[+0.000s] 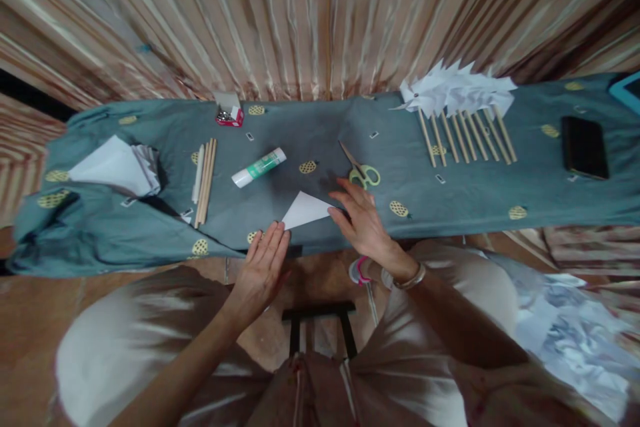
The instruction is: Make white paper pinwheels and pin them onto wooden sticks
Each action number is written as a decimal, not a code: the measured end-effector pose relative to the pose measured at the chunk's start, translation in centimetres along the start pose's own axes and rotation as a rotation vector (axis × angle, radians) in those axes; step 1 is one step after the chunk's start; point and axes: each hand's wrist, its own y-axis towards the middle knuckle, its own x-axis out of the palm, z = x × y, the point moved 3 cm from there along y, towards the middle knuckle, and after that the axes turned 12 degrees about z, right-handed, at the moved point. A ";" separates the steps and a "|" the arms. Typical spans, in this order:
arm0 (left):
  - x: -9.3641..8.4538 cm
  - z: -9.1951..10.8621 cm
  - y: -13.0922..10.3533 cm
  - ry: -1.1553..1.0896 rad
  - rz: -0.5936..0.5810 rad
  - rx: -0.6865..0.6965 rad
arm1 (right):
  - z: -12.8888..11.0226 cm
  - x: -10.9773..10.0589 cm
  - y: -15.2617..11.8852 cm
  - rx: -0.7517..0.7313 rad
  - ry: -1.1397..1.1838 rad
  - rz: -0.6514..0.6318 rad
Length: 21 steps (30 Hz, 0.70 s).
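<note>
The person's legs, in pale trousers point(125, 340), fill the bottom of the frame, and both bare hands reach onto a surface point(475, 200) covered in green cloth. The left hand point(260, 270) lies flat, its fingers straight and the tips at the left corner of a folded white paper point(304, 211), just below the middle. The right hand point(365, 228) is loosely spread, fingers apart, thumb at the paper's right tip. Just above it I see scissors point(364, 175) with pale green handles. Left of centre a glue stick point(259, 167) lies aslant, then some thin sticks point(206, 183), and at far left a stack of white paper shapes point(117, 163). Towards the far edge, upper right, white paper pinwheels point(457, 90) lie in a row on their sticks; upper left stands a small red box point(229, 113). Behind everything hangs a striped curtain point(300, 20).
</note>
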 end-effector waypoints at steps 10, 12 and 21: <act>-0.4 -0.3 0.5 -0.124 0.055 -0.150 | -0.8 0.3 0.7 0.108 0.261 -0.029; -0.9 -0.4 1.8 -0.167 0.135 -0.201 | -1.0 -0.3 0.8 0.101 0.247 0.006; -1.8 1.1 8.8 -0.121 0.295 0.053 | -3.4 -1.3 0.3 -0.162 0.031 -0.011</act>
